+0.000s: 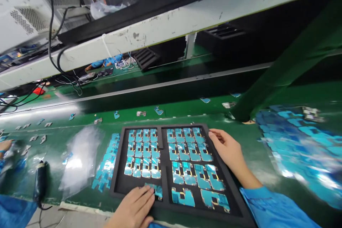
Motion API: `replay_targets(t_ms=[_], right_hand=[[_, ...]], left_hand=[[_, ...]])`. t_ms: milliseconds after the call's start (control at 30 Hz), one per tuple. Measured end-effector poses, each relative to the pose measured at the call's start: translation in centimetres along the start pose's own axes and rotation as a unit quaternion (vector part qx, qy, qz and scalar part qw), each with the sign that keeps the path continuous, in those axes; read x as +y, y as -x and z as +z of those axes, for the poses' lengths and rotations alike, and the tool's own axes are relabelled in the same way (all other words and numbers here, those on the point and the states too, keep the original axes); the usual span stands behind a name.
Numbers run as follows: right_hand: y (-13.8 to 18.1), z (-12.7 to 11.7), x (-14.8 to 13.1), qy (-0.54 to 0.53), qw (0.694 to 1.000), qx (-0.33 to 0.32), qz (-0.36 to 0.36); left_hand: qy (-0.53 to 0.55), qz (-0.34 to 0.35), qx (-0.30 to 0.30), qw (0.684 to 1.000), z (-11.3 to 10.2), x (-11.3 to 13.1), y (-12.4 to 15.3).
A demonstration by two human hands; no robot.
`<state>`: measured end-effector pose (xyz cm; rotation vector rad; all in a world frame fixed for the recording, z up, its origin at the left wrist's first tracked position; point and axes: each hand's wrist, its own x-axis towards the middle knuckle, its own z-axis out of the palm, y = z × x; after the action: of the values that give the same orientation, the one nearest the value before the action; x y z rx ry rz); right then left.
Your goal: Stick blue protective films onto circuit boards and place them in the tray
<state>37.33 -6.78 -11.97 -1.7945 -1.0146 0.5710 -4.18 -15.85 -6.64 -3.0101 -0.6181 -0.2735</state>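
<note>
Tray [118, 160]: right edge [232, 185] clamped in right grip [227, 149]; left grip [135, 203] touching board [158, 191], closure unclear; bare strip above.

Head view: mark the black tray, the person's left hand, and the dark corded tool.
Black tray [166, 183]: head view, on the divider between its two sections.
Left hand [131, 203]: head view, on the back of the hand.
Dark corded tool [40, 182]: head view, on its body.
</note>
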Motion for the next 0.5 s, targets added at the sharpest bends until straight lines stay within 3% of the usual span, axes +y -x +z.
replay_targets(t_ms=[267,433,500], right_hand=[[-0.3,-0.1,0.3,0.002,1.0,-0.01,0.003],[-0.3,-0.1,0.5,0.016,1.0,-0.02,-0.006],[-0.3,0.0,0.4,0.02,1.0,-0.015,-0.016]], left_hand=[[-0.078,0.082,0.02,0.993,1.4,-1.3,-1.4],[-0.096,0.001,0.034,0.995,2.6,-1.0,-1.6],[-0.084,-0.002,0.027,0.996,2.9,-1.0,-1.7]])
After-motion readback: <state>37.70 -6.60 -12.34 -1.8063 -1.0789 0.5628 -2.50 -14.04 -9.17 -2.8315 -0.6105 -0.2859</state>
